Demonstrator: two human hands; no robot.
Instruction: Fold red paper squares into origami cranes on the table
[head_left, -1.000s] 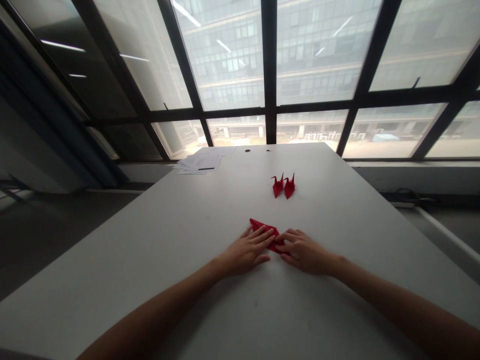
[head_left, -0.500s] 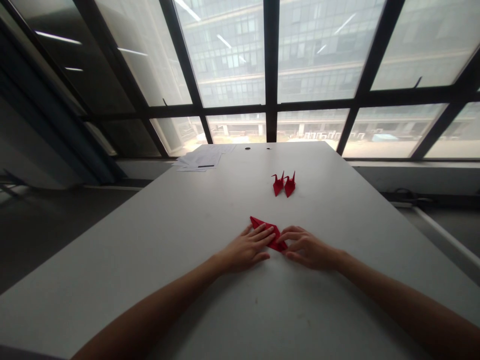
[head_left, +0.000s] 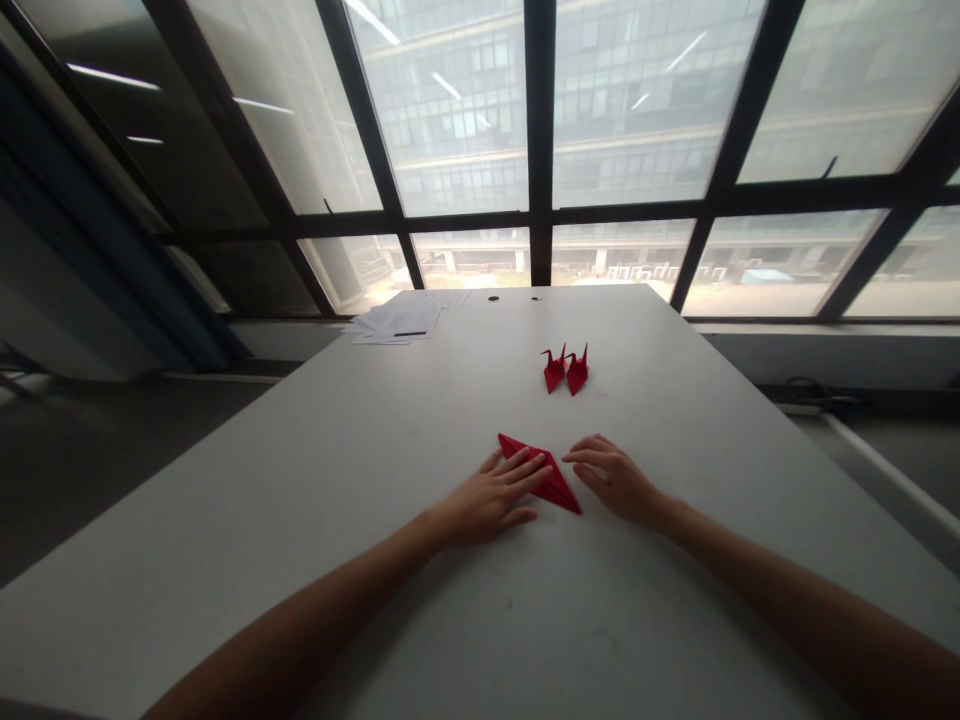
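A folded piece of red origami paper (head_left: pixel 559 487), long and diamond-shaped, lies flat on the white table (head_left: pixel 420 620). Across its middle rests my left hand (head_left: pixel 495 497), fingers spread and pressing on it, so part of the paper is hidden. Just right of the paper my right hand (head_left: pixel 611 478) is raised a little, fingers loosely bent and apart, holding nothing. Farther back, two red paper cranes (head_left: pixel 553 374) stand side by side.
Loose white sheets (head_left: pixel 386 322) with a dark thin object (head_left: pixel 410 334) on them lie at the table's far left. Two small dark spots (head_left: pixel 493 298) mark the far end. Beyond stand large windows with dark frames (head_left: pixel 540 150); a blue curtain (head_left: pixel 97 200) hangs left.
My right hand has come off the paper and shifted slightly up and right, uncovering the paper's right tip. My left hand stays in place on the paper.
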